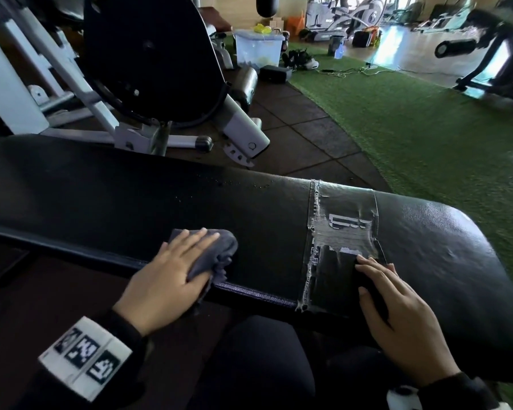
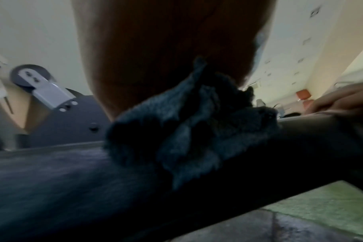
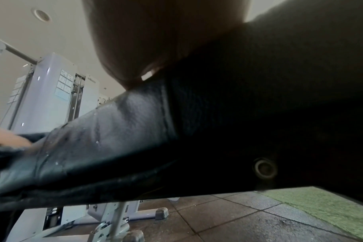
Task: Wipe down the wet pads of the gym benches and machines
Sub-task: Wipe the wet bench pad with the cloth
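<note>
Fingers (image 1: 200, 236) of the left hand (image 1: 172, 273) lay nearly straight, pressing a bunched grey cloth (image 1: 216, 251) flat near the front edge of the long black pad (image 1: 131, 196); they did not close round it. The right hand (image 1: 403, 315) rested spread on the same pad, fingertips on the worn tape patch (image 1: 342, 220), holding nothing.

Largest risk, as I judged it, lay with the pad itself: droplets (image 1: 219, 184) sat along its far side, well beyond the cloth, and strokes kept to the near edge would have left that strip wet. Next, the tape patch looked frayed and lifting, so a cloth dragged across it could have snagged and peeled it further. Smaller still, the cloth was wadded, not folded, and held only by pressure, so it could have slipped out from under the palm or merely smeared the water.

Both wrist views were dim and blurred, the left one mostly filled by cloth (image 2: 176, 131). How wet the pad was under either hand could not be told, and its left end ran out of view.
</note>
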A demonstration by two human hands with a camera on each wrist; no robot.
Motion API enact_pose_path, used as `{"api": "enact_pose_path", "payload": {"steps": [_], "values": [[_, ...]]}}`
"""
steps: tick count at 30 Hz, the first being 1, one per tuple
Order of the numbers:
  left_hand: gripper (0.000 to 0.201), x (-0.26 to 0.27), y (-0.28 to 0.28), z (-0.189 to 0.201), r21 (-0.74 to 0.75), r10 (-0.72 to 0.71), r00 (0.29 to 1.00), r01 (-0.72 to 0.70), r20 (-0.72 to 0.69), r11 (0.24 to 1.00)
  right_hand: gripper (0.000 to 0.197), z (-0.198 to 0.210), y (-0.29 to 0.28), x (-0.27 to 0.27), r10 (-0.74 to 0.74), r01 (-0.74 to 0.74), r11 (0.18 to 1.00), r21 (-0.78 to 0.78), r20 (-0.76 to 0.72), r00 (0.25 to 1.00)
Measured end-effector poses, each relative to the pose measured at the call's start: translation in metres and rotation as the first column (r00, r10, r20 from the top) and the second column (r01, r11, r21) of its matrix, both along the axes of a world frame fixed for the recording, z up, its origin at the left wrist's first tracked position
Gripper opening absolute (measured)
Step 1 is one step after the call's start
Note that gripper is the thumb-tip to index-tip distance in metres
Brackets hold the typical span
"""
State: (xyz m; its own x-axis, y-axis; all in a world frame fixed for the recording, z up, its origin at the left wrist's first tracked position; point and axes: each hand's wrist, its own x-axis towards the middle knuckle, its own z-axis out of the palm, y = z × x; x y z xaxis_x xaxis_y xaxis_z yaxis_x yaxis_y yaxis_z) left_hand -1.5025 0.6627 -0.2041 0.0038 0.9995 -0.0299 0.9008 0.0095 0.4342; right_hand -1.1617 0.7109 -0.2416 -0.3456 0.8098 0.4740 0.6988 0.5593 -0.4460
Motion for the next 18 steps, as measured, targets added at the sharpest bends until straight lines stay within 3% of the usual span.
{"api": "enact_pose_path", "payload": {"steps": [4, 7, 10, 14, 18], "values": [[0.057, -0.031, 0.030, 0.004, -0.055, 0.167, 0.984, -0.170, -0.058, 0.984, 0.045, 0.000, 0.001, -0.003, -0.013, 0.013, 1.000, -0.012, -0.013, 1.000], [0.059, -0.028, 0.062, 0.007, -0.131, 0.187, 0.975, -0.201, -0.116, 0.971, 0.048, 0.001, 0.004, -0.004, -0.052, 0.052, 0.998, -0.028, 0.018, 0.998], [0.067, -0.008, 0.083, 0.008, -0.189, 0.110, 0.986, -0.132, -0.126, 0.973, 0.058, 0.001, 0.007, -0.006, -0.068, 0.078, 0.990, -0.116, 0.087, 0.994], [0.097, 0.038, 0.087, 0.008, -0.238, -0.066, 0.990, 0.036, -0.121, 0.971, 0.059, 0.008, 0.013, -0.004, -0.021, 0.039, 0.953, -0.300, 0.064, 0.998], [0.081, 0.070, 0.082, 0.005, -0.244, -0.111, 0.979, 0.067, -0.171, 0.967, 0.053, 0.023, 0.022, -0.006, -0.080, 0.097, 0.919, -0.382, 0.060, 0.995]]}}
